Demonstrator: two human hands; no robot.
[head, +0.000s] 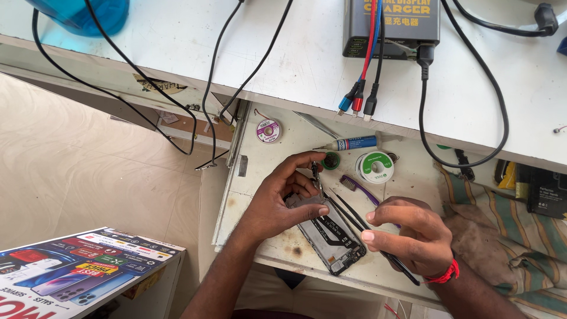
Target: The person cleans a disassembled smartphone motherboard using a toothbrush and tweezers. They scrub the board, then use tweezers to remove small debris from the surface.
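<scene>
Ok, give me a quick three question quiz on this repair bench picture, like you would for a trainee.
1. True or false: the opened phone lies on the pulled-out drawer, not on the white desk top.
2. Which hand holds the black tweezers?
A. left hand
B. right hand
C. neither
3. Fill in: the left hand holds a small ______ upright over the phone's top end.

Key
1. True.
2. B: the right hand grips the tweezers, their tips reaching toward the phone.
3. Screwdriver; it is thin and partly hidden by the fingers, so the tip cannot be made out.
</scene>
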